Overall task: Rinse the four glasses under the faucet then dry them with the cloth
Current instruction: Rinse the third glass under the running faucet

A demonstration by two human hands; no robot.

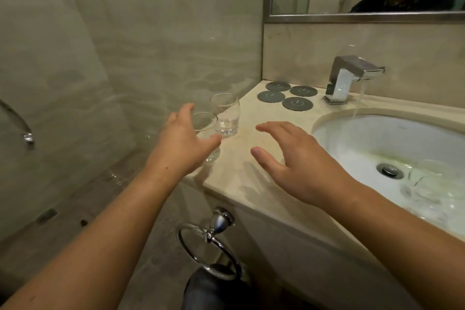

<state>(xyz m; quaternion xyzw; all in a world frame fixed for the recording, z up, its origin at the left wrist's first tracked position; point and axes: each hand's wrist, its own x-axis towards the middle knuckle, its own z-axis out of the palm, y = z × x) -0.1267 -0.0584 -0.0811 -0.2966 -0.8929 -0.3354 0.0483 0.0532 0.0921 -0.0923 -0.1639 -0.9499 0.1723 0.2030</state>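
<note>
Counter (264, 113) was beige, faintly veined; sink (352, 138) white; 4 coasters (297, 103) dark grey; faucet (352, 75) silver; 2 glasses (226, 113) clear.

Two glasses (226, 118) stand on the bench (264, 113) well left of the one faucet (349, 78). Four dark round coasters (297, 103) lie just left of the faucet. One sink (352, 138) sits below it, holding clear glass shapes too blurred to count. One towel ring (219, 220) hangs lower left.
</note>
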